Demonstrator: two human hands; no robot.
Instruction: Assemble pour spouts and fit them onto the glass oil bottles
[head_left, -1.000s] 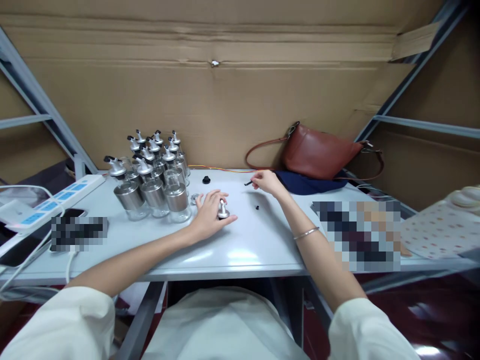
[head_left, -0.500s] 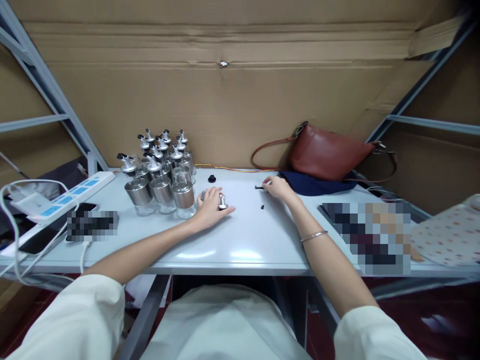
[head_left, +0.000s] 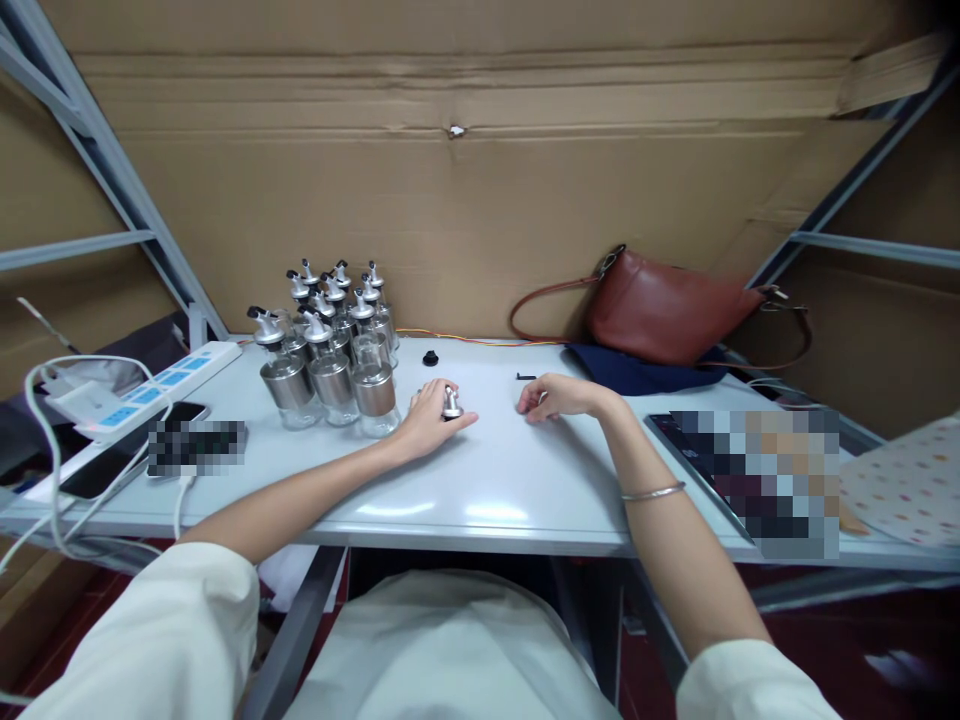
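My left hand [head_left: 433, 420] rests on the table, fingers and thumb around a silver metal pourer spout [head_left: 451, 403]. The thumb stretches out along its front. To the right, my right hand [head_left: 556, 398] is low over the tabletop with curled fingers, fingertips close together near the surface. They cover the spot where a tiny black piece lay; whether it is between them is hidden. Just beyond these fingers lies a thin black lever-like part [head_left: 526, 377]. A black stopper [head_left: 430, 358] sits farther back, behind my left hand.
Several glass bottles [head_left: 330, 385] with metal sleeves, most with pourer spouts, stand left of my left hand. A power strip [head_left: 169, 390] and cables lie at far left. A brown bag [head_left: 667, 310] rests on dark blue cloth [head_left: 645, 372] at back right. The table's front edge [head_left: 480, 540] is near me.
My right hand has left the thin black part, which stays on the table, and come toward me over the tiny black piece. My left hand stays at the spout. The view has shifted slightly.
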